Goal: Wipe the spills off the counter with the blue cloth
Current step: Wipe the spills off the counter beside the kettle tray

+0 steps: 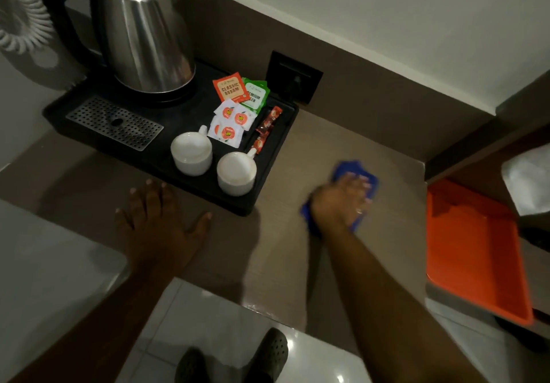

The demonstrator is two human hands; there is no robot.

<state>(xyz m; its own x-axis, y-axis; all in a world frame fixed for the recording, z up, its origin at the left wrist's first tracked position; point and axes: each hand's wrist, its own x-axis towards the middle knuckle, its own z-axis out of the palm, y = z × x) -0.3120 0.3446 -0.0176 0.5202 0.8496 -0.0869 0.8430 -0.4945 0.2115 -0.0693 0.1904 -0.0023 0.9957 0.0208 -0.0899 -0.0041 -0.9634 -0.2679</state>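
Note:
The blue cloth lies flat on the brown counter, right of the black tray. My right hand presses down on top of it, fingers spread over the cloth, and looks blurred. Blue edges show beyond the fingertips and beside the wrist. My left hand rests flat on the counter with fingers apart, just in front of the tray, holding nothing. A wet sheen shows near the counter's front edge. I cannot make out separate spills.
A black tray carries a steel kettle, two upturned white cups, tea sachets and a drip grate. An orange tray sits lower right. A wall socket is behind. White coiled cord hangs top left.

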